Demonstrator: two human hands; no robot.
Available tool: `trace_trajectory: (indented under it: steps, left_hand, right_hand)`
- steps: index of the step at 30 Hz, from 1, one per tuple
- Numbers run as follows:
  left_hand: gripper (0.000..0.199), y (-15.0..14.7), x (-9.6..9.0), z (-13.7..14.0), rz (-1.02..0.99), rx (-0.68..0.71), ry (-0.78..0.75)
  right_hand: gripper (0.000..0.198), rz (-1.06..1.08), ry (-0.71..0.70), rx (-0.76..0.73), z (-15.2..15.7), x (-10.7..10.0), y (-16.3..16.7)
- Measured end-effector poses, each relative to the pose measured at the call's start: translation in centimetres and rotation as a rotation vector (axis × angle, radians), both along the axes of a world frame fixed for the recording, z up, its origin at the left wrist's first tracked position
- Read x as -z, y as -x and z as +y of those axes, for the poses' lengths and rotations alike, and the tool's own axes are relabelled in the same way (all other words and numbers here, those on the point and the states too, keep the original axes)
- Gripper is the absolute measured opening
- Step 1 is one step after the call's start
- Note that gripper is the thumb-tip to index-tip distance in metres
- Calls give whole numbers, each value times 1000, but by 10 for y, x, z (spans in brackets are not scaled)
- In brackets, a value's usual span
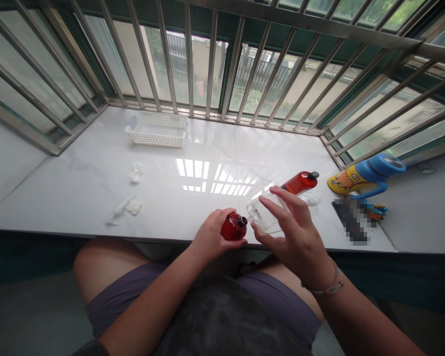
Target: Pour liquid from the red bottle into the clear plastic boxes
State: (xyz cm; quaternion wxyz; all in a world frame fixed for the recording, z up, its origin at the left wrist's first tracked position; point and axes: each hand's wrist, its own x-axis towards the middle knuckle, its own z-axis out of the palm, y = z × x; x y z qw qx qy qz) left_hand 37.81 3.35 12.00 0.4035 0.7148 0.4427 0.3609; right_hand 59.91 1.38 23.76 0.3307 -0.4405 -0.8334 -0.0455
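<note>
My left hand [214,231] is closed around a red see-through bottle [232,228], which stands at the front of the white counter with its dark neck uncapped. My right hand [294,232] grips a clear, colourless container [265,213] between thumb and fingers. That container is tilted, and its near left end lies close beside the red bottle's neck; whether they touch I cannot tell. Beyond the right hand is a second red bottle [298,183] with a black cap, partly hidden by the fingers. A small clear-and-white piece [313,201] lies just right of that hand.
A white perforated basket [157,132] stands at the back left. Crumpled white pieces [136,173] lie left of centre. To the right are a blue-and-yellow water bottle [365,174], a blurred-out dark object [350,222] and a blue-orange item [376,211]. Metal bars [211,64] line the window.
</note>
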Motion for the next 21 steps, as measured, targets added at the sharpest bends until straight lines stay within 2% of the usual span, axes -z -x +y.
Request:
trace_trajectory:
  steps: [21]
  left_hand:
    - [74, 0, -1, 0, -13, -7, 3]
  right_hand:
    - [76, -73, -8, -56, 1, -9, 1]
